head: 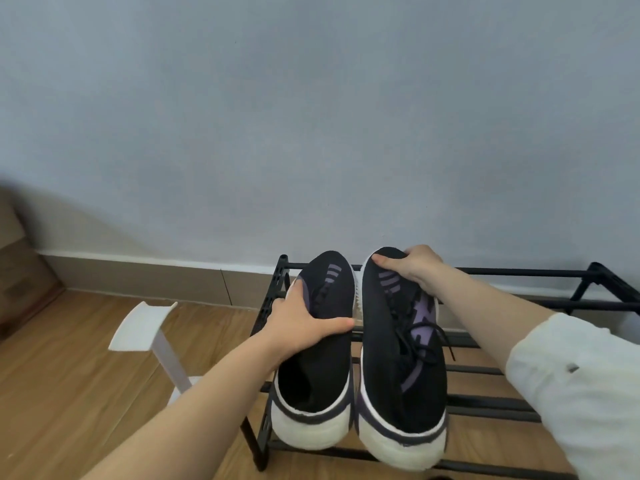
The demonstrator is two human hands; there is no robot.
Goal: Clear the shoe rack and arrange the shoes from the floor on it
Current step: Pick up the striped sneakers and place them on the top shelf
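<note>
Two black-and-purple sneakers with white soles sit side by side at the left end of the black metal shoe rack (491,400), toes toward the wall. My left hand (301,322) grips the left sneaker (318,368) across its middle. My right hand (414,268) holds the toe of the right sneaker (401,368), thumb on top. The right sneaker's black laces hang loose. The heels overhang the rack's front bar.
A white plastic stand (149,334) rests on the wooden floor just left of the rack. A brown cardboard box (20,268) stands at the far left by the grey wall. The rack's bars to the right of the sneakers (519,306) carry nothing.
</note>
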